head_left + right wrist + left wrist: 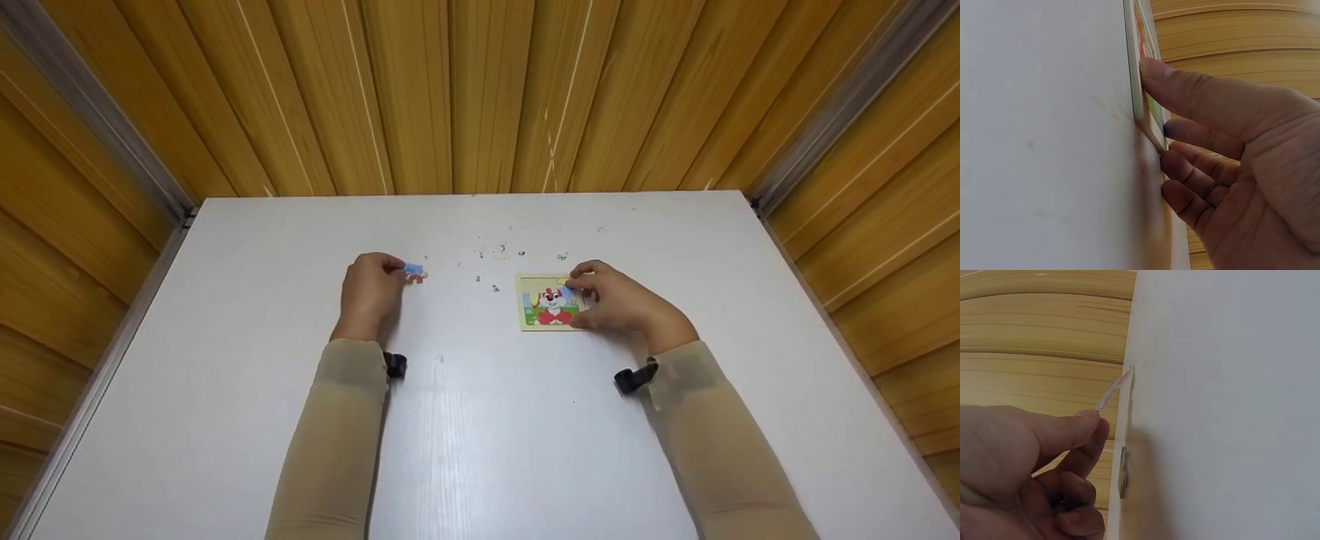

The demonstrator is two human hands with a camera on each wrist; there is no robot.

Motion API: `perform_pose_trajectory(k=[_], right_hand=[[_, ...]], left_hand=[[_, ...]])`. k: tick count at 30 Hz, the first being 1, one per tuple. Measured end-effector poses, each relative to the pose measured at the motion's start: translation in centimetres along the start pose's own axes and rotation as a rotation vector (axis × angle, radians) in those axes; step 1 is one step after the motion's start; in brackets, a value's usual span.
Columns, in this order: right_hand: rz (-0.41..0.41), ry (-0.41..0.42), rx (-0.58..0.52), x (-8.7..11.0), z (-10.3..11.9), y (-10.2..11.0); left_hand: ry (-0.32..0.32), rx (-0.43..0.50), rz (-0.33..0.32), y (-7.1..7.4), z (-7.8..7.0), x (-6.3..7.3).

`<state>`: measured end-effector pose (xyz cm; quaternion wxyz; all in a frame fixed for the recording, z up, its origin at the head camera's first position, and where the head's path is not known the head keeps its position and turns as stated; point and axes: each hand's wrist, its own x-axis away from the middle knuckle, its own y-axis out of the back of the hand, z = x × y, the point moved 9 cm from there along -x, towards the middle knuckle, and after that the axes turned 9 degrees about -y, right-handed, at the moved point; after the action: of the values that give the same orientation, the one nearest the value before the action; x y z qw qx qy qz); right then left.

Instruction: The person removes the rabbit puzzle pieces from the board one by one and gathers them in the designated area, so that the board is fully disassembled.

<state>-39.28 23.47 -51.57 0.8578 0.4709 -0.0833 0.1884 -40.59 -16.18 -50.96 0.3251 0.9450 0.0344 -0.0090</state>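
A small wooden jigsaw puzzle [555,309] in a square pale frame lies on the white table, showing a white-and-red cartoon animal on green and blue. My right hand [619,300] holds its right side, the thumb [1157,70] on the picture and the other fingers around the edge. A bare pale strip shows along the puzzle's upper part. To the left, my left hand [373,289] pinches a thin flat puzzle piece [414,268], blue and red, between thumb and forefinger. Seen edge-on in the left wrist view, this piece [1113,391] tilts over the table.
Several small dark flecks [502,248] are scattered on the white table [480,420] beyond and between the hands. A wood-patterned panel wall [480,97] rises behind the far edge. Black wrist cameras [634,379] sit on both sleeves.
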Motion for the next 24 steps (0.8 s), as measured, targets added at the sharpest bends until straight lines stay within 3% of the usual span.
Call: perform_pose_trajectory(k=[7, 15, 24], right_hand=[[-0.002, -0.003, 0.005, -0.1, -0.2, -0.1], [-0.001, 0.006, 0.006, 0.0, -0.1, 0.0], [-0.004, 0.007, 0.024, 0.0, 0.2, -0.1]], left_hand=[[-0.018, -0.047, 0.032, -0.9, -0.6, -0.1], [-0.093, -0.141, -0.004, -1.1, -1.0, -0.3], [-0.065, -0.165, -0.011, -1.2, -0.7, -0.4]])
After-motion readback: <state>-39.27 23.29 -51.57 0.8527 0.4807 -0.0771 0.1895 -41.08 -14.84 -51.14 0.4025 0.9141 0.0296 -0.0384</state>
